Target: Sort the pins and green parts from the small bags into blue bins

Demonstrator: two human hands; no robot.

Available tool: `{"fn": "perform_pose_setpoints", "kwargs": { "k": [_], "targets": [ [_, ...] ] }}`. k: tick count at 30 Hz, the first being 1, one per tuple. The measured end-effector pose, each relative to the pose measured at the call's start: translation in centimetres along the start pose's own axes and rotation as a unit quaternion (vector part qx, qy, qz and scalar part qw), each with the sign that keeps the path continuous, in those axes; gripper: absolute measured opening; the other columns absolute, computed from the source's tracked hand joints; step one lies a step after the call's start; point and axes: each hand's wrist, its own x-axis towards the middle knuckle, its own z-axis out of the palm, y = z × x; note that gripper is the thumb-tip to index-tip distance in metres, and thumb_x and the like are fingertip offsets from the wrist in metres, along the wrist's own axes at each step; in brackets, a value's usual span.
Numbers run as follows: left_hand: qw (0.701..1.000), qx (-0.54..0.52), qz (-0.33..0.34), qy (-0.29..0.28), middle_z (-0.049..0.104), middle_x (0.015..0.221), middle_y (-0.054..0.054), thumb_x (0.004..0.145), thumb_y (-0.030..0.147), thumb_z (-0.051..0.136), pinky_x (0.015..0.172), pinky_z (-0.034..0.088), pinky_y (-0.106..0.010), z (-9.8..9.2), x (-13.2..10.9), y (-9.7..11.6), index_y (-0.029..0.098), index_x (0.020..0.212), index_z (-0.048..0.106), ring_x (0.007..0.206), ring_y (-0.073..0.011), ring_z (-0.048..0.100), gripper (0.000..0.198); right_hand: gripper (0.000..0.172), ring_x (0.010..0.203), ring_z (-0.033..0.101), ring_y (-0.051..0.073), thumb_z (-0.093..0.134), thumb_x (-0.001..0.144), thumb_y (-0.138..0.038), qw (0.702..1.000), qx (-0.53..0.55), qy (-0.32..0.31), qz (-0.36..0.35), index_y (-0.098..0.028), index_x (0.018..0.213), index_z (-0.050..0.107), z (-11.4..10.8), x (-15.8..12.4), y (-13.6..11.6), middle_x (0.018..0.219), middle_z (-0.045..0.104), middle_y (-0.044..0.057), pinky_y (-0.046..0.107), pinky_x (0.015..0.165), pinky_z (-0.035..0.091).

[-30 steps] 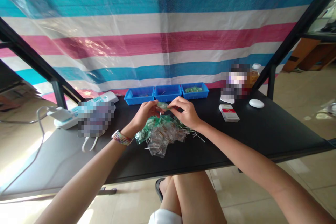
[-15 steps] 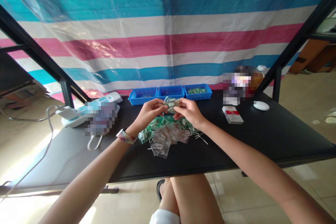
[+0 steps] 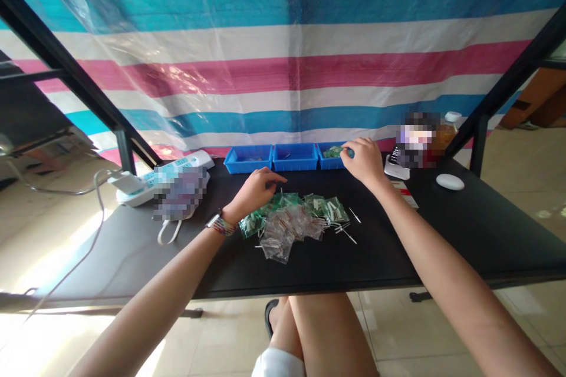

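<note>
My right hand [image 3: 365,160] is at the right blue tray [image 3: 324,164], its curled fingers pinching the edge of a small plastic bag [image 3: 347,152]; much of the bag is hidden by the fingers. Other greenish bags [image 3: 331,151] lie in that tray. My left hand [image 3: 259,188] hovers at the back left of a pile, index finger stretched out, holding nothing. In the pile are green plastic bags of small parts [image 3: 335,210] and clear bags [image 3: 277,238]. Several loose white pins [image 3: 348,234] lie at the pile's right side.
Left and middle blue trays [image 3: 249,159] stand at the back. A power strip [image 3: 186,164] with a plugged-in charger and a blurred-out object are at left. To the right are a red-and-white box [image 3: 405,193], a white oval object [image 3: 450,182] and a bottle [image 3: 448,129].
Both hands held a small bag above the pile. My right hand has moved right and back to the right tray with it; my left hand has let go and sits just left of the pile's middle.
</note>
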Motion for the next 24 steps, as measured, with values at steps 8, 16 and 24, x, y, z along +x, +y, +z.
{"fn": "perform_pose_setpoints", "kwargs": {
  "k": [8,16,24],
  "targets": [
    [0.997,0.023,0.056,-0.057,0.078,0.095,-0.007,0.092,0.030,0.064,0.098,0.052,-0.043,0.0,0.3,-1.3,0.028,0.099,0.085,0.097,-0.0271,0.069,0.022,0.023,0.096,0.069,0.028,0.053,0.092,-0.015,0.990,0.136,0.021,-0.028,-0.021,0.088,0.075,0.2,-1.6,-3.0,0.095,0.078,0.009,0.040,0.094,0.052],
    [0.999,-0.021,0.011,-0.028,0.076,0.092,-0.006,0.086,0.032,0.064,0.078,0.054,-0.033,-0.3,0.7,-2.2,0.020,0.091,0.078,0.084,-0.0219,0.068,0.019,0.022,0.094,0.071,0.025,0.054,0.093,-0.015,0.970,0.236,0.001,-0.055,-0.021,0.086,0.074,0.4,-2.8,-5.6,0.092,0.077,0.008,0.039,0.095,0.051],
    [0.979,-0.204,-0.002,0.020,0.078,0.092,-0.007,0.088,0.043,0.077,0.075,0.053,-0.031,0.0,0.2,1.8,0.017,0.093,0.078,0.081,-0.0199,0.069,0.026,0.021,0.081,0.072,0.022,0.073,0.088,-0.040,0.839,0.492,-0.221,0.075,-0.019,0.089,0.075,0.9,-4.1,-9.6,0.086,0.078,0.005,0.033,0.077,0.055]
  ]
}}
